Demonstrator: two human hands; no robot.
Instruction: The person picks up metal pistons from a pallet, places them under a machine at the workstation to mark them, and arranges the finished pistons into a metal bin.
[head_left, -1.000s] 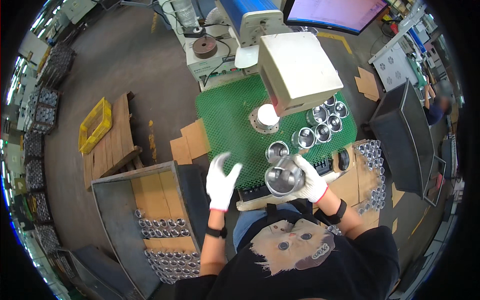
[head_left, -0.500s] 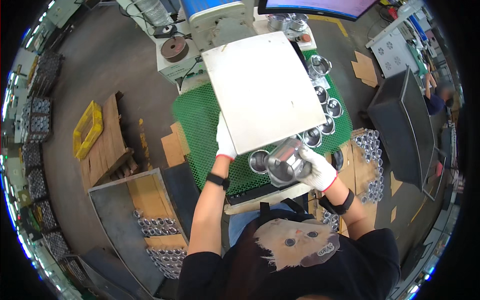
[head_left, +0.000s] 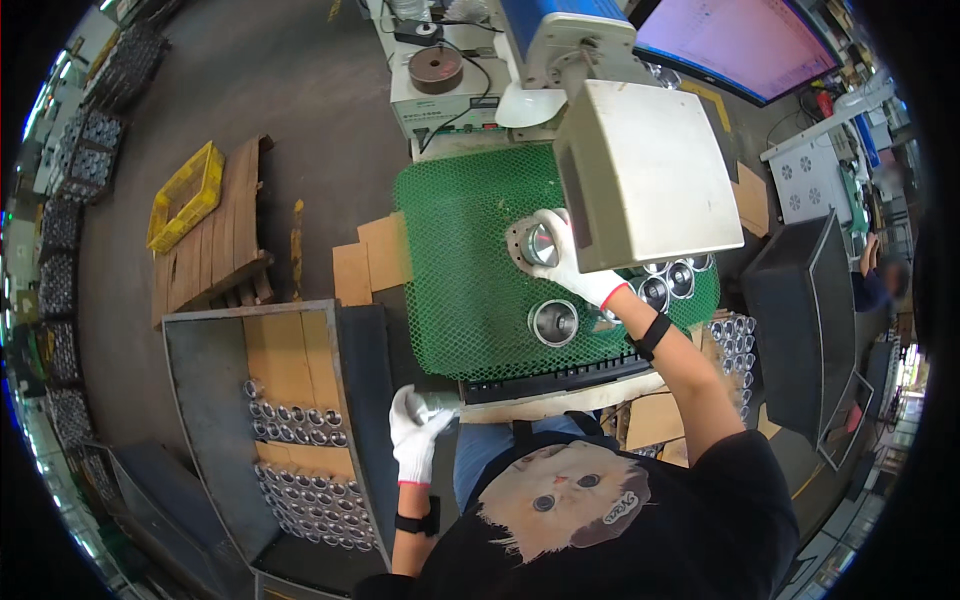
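My right hand (head_left: 578, 262), in a white knit glove, curls around a shiny round metal cup (head_left: 541, 245) standing on a small plate with holes (head_left: 519, 252) on the green mat (head_left: 470, 250). Beside it, to the right, hangs the white box-shaped machine head (head_left: 672, 170). Off the mat's front left corner, my gloved left hand (head_left: 412, 432) closes on another silver metal cup (head_left: 432, 405), partly hidden and slightly blurred. One more metal cup (head_left: 555, 323) sits on the mat nearer to me, touched by neither hand.
Several metal cups (head_left: 654, 292) stand along the mat's right side. On my left is a grey metal bin (head_left: 205, 400) with rows of similar cups on cardboard. A monitor (head_left: 740, 45) is at the back right. Left of that bin's far end lie a wooden pallet (head_left: 215, 235) and a yellow crate (head_left: 190, 195).
The view has shifted. My left hand has come from beside the machine head to the front left, holding a cup. My right hand has carried its cup away from the front edge onto the plate.
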